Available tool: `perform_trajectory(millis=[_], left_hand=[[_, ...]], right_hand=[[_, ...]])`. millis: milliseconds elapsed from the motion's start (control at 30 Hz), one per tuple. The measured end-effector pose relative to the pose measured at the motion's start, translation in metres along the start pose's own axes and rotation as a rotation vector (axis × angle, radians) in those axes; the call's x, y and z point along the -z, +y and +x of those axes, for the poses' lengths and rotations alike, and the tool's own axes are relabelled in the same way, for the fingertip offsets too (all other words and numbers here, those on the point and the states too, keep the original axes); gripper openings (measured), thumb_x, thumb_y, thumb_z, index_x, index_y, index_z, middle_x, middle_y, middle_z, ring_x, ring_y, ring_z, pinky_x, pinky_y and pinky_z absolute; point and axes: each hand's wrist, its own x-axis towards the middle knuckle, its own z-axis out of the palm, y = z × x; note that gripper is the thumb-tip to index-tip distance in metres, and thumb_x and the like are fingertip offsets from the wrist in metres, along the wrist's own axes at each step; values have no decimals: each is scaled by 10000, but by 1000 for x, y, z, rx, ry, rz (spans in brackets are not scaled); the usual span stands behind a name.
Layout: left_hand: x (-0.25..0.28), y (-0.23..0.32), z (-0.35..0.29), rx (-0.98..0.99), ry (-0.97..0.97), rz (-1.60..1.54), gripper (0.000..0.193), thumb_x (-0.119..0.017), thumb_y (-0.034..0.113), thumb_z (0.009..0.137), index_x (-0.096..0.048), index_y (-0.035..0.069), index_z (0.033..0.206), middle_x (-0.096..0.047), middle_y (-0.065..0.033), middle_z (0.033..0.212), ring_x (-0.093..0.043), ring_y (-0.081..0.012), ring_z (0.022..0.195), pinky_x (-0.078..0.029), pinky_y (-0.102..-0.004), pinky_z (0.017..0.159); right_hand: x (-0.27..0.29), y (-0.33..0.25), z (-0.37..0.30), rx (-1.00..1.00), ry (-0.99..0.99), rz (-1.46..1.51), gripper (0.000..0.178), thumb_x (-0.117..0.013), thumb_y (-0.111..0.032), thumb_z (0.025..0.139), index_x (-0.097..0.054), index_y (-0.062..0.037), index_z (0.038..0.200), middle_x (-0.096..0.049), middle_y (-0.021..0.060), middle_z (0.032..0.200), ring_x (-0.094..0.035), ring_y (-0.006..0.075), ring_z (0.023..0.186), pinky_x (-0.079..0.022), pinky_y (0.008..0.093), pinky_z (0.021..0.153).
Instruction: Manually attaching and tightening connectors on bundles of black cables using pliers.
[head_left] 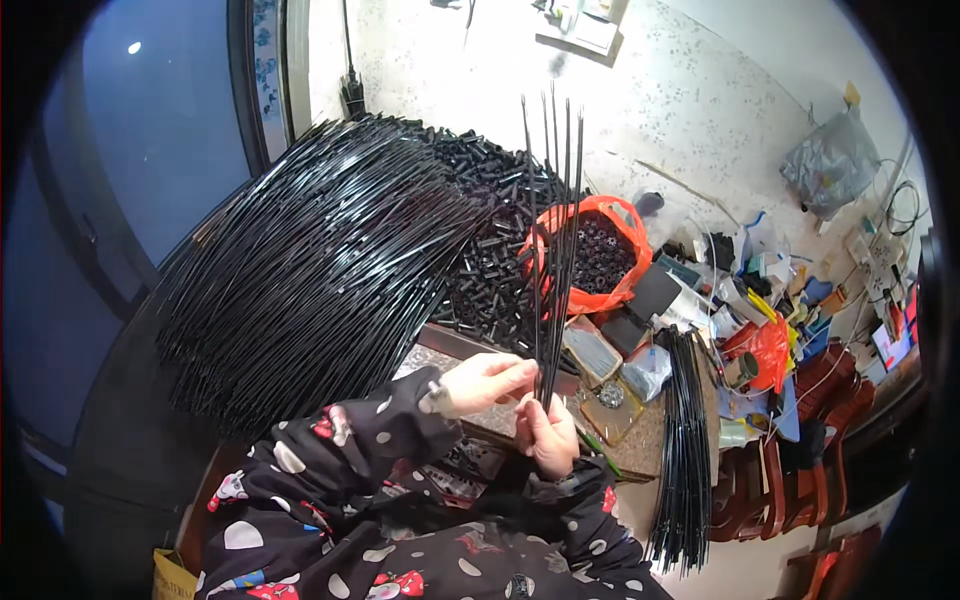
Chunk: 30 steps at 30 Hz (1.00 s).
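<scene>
My right hand (pixel 548 440) is closed round the lower ends of several long thin black rods (pixel 570 240), which stand almost upright. Just left of it, my left hand (pixel 485 383) has its fingers pressed together at the foot of the leftmost rod, which leans a little apart from the others. The left fingertips are partly hidden, but they appear to pinch that rod. Left of my hands spreads a big pile of similar black rods (pixel 320 260). Behind my hands lies a heap of short black tubular pieces (pixel 490 290).
A red plastic bag (pixel 640 270) of small black parts stands beyond my hands. On the table's right edge (pixel 640 455), a bundle of black rods (pixel 683 450) hangs over. Further right are clutter, a red bag (pixel 770 355) and reddish-brown chairs (pixel 775 490). A grey bag (pixel 830 160) hangs at the wall.
</scene>
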Motion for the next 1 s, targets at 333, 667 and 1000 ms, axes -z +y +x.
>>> perform_trajectory(millis=[333,667,1000], left_hand=[[-13,20,26,-128,-179,-196,221,-510,45,856,-542,-41,1056,-621,-122,927,-598,-198,891,-477,-319,809],[11,-88,5,-499,-396,1036,275,-655,109,711,-617,108,983,-629,-83,896,-605,-256,833,-499,-339,722],[57,-147,37,-346,99,1204,724,-711,336,623,-411,57,1220,-335,-171,1306,-241,-335,1262,-138,-549,1007]], right_hand=[[53,89,-26,235,-19,-79,369,-456,-177,881,-421,61,1160,-485,126,1162,-459,216,1075,-344,350,931],[60,18,102,-414,-366,847,624,-286,-543,875,-499,32,992,-526,256,1064,-526,377,973,-454,461,802],[54,-10,78,-147,-140,259,1017,-32,-752,729,-534,70,1057,-596,241,960,-569,340,936,-356,435,935]])
